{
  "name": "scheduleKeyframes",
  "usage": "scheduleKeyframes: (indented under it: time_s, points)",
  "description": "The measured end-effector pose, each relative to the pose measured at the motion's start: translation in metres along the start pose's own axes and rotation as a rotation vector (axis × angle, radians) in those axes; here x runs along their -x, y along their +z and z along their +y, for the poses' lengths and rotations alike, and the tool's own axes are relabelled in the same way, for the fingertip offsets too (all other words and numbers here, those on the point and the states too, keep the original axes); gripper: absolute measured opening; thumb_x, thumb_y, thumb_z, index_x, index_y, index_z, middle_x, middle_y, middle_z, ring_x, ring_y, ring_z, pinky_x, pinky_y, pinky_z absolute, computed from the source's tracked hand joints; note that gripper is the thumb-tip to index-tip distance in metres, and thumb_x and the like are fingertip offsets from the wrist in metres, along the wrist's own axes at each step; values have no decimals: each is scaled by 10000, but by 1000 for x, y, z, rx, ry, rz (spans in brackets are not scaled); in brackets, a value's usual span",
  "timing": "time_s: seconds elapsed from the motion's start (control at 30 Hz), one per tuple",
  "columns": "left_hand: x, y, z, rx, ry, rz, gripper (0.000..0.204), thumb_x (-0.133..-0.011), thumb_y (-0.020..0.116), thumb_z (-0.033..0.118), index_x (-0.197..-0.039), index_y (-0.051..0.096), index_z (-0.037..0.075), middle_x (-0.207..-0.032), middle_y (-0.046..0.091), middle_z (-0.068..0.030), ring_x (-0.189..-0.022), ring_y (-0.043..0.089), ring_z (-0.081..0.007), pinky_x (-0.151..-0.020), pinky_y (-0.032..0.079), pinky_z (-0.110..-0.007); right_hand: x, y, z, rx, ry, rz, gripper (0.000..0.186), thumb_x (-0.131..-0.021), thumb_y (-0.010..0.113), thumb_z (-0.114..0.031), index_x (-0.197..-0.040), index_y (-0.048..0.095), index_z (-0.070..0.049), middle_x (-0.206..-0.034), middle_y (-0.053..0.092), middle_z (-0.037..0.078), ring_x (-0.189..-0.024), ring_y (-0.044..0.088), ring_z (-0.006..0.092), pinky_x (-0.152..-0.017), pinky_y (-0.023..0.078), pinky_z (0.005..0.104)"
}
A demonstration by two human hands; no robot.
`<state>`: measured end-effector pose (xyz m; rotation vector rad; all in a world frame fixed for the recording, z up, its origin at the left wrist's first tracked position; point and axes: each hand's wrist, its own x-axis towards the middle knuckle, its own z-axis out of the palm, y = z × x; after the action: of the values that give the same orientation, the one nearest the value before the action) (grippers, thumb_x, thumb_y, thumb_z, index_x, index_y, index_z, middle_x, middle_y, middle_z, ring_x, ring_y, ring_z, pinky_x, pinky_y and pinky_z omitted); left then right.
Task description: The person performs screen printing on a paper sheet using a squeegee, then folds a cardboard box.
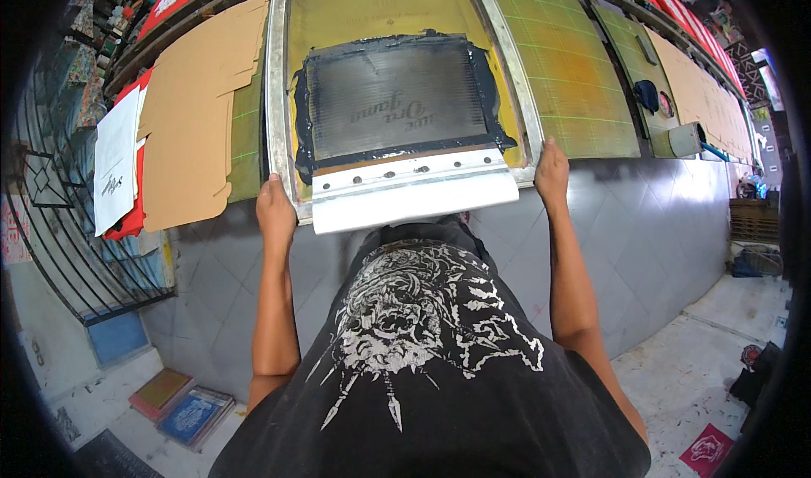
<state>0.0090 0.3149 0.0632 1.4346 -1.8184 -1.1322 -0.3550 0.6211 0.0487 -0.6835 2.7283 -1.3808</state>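
Screen-printing frame (277, 81) front and centre, laid on the bench right before the person's body! Across its mesh runs slanted lettering (393, 115), upside down from here, ringed by thick dark ink (490, 81). More dark script marks a white sheet (118, 161) on the left, lying over red cloth (133, 216).

Now the surface: grid-lined green printing boards (566, 64) stretch out to the right, brown cardboard (190, 115) covers the left, and a grey cylindrical container (686, 139) sits near the right end. Grey tiling (634, 216) comes below; floor or bench front, the fisheye bend makes that hard to call. Small framed screens (196, 415) rest at lower left.

And the hands! Left hand (276, 208) grasps the near left corner, right hand (553, 174) the near right, fingers curled in and partly hidden. Between them, the white-handled squeegee (414, 199) rests on the frame's near end, untouched by either.
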Motion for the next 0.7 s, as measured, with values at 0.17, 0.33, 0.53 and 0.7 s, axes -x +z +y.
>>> scheduleKeyframes:
  time_s: [0.17, 0.33, 0.53, 0.7]
  points:
    - [46, 60, 46, -60, 78, 17, 450, -1016, 366, 300, -984, 612, -75, -865, 654, -220, -805, 627, -308, -758, 463, -400, -39, -71, 70, 46, -72, 31, 441, -1007, 397, -280, -841, 561, 94, -765, 589, 264, -692, 561, 345, -666, 419, 446]
    - [94, 186, 97, 186, 179, -64, 424, -1018, 401, 317, -972, 588, -61, -786, 618, -194, -725, 600, -301, -699, 462, -412, -100, -178, 194, 267, -53, 57, 490, -1012, 338, -316, -1050, 607, 92, -909, 647, 248, -827, 599, 322, -767, 455, 398]
    - [119, 330, 142, 111, 77, -146, 438, -984, 451, 351, -922, 577, -64, -833, 619, -309, -827, 592, -485, -734, 452, -509, -159, -264, 313, 129, 23, 50, 533, -1038, 330, -345, -1045, 595, 117, -929, 648, 159, -841, 567, 237, -779, 440, 371]
    - [125, 388, 149, 58, 108, -105, 434, -983, 446, 348, -859, 560, -52, -775, 600, -314, -785, 581, -496, -685, 439, -533, -190, -271, 334, 69, -47, 86, 561, -1036, 312, -373, -889, 595, 89, -826, 628, 166, -767, 566, 257, -730, 435, 379]
